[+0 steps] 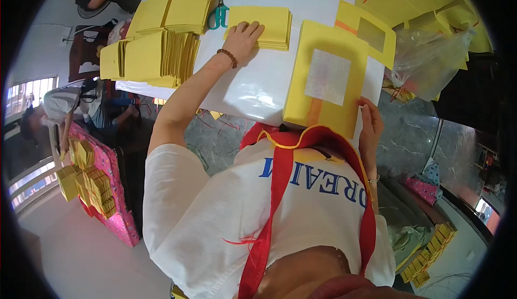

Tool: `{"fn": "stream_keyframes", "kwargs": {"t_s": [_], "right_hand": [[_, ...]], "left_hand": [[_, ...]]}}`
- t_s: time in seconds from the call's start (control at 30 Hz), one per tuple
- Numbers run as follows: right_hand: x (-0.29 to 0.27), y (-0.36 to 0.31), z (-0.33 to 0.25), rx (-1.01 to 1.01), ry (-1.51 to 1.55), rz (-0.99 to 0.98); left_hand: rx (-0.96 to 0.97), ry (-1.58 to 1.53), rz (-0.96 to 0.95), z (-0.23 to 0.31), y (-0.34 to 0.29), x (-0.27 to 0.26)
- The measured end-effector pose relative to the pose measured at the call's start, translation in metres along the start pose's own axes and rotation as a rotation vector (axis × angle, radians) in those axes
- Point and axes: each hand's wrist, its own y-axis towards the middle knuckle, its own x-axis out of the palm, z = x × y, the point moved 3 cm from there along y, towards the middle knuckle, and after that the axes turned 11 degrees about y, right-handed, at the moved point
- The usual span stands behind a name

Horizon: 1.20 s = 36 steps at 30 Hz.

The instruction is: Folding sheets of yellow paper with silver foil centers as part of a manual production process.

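My left hand (242,39) reaches forward and rests on a small stack of yellow paper sheets (272,21), its fingers lying over the left part. My right hand (370,124) stands open at the right edge of a larger yellow paper stack (301,75), fingers stretched along its side. That stack lies at the table's near edge, close to my body. On its top sheet are a pale rectangular panel (328,77) and an orange strip (315,111). Teal-handled scissors (218,18) lie just left of the small stack.
Several piles of folded yellow paper (161,56) stand at the table's left. A yellow sheet with a window panel (371,35) lies at the right, beside a clear plastic bag (431,62). Another person (67,105) is at the far left, near a pink-covered table (121,213).
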Motion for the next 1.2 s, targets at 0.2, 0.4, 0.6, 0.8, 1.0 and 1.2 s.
{"fn": "stream_keyframes", "kwargs": {"t_s": [0.2,0.4,0.6,0.8,1.0,1.2], "right_hand": [[0.0,0.003,-0.013,-0.372,-0.331,-0.125],[0.006,0.006,-0.003,-0.43,-0.489,-0.274],[0.006,0.002,0.007,-0.344,-0.313,-0.236],[0.006,0.002,0.006,-0.267,-0.199,-0.225],[0.001,0.005,0.017,-0.18,-0.073,-0.199],[0.002,0.011,0.02,-0.016,0.122,-0.184]], "left_hand": [[-0.024,-0.043,0.061,0.006,-0.007,-0.004],[-0.006,0.004,-0.015,-0.012,0.004,-0.005],[-0.082,0.073,0.024,0.002,0.003,-0.037],[0.276,-0.547,0.136,0.096,-0.021,-0.127],[0.448,-0.449,0.054,0.143,-0.044,-0.14],[0.384,-0.593,0.077,0.135,-0.039,-0.143]]}}
